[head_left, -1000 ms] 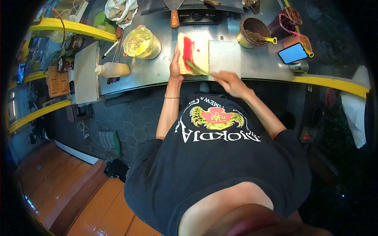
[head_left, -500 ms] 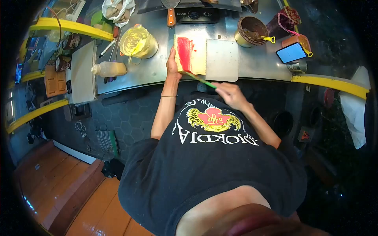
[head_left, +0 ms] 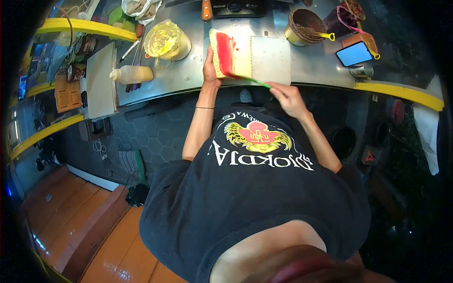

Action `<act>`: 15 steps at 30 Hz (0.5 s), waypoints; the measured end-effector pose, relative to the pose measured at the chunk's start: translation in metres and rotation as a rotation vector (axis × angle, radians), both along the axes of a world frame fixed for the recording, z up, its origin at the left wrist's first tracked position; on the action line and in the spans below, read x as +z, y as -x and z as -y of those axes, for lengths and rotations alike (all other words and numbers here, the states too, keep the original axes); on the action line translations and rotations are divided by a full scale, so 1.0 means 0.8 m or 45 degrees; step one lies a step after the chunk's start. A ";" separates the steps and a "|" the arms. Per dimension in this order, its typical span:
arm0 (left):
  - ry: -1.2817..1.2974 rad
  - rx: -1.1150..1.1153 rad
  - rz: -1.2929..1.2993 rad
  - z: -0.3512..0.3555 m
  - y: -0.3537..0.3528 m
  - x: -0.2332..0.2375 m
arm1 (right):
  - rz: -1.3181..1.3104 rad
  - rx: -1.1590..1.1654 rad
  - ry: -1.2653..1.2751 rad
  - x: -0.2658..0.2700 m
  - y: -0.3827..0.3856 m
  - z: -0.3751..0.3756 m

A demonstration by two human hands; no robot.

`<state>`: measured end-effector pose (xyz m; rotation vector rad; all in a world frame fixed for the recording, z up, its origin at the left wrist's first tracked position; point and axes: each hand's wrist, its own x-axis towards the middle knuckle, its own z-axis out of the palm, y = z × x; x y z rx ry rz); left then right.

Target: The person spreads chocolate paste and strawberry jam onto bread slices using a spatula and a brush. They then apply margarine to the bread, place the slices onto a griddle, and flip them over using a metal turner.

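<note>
A rectangular slab of bread (head_left: 241, 61) has a broad band of red spread (head_left: 225, 53) along its left part, with pale crumb showing on the right. My left hand (head_left: 210, 70) grips the bread's left edge, its fingers partly hidden behind the slab. In my right hand (head_left: 289, 98) is the green handle of a spreading knife (head_left: 257, 82). The fingers are closed round that handle. The knife's tip lies on the red spread at the bread's near edge. To the right of the bread lies a pale flat board (head_left: 271, 60).
A tub of yellow spread (head_left: 167, 41) and a squeeze bottle (head_left: 132, 74) stand left. To the right are a brown-coated tub (head_left: 306, 27) with a yellow-handled tool, and a phone (head_left: 354, 54). A stove (head_left: 236, 8) sits behind; yellow bars (head_left: 401, 94) edge the counter.
The spreading knife's tip has moved onto the red spread, which now reaches nearer the bread's near edge. My right hand has shifted slightly right and up. The whole view has moved a little.
</note>
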<state>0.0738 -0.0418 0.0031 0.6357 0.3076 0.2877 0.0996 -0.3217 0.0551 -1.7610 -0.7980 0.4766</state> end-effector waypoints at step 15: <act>0.108 -0.162 -0.036 -0.006 0.010 -0.004 | 0.275 -0.239 -0.047 -0.002 -0.021 -0.051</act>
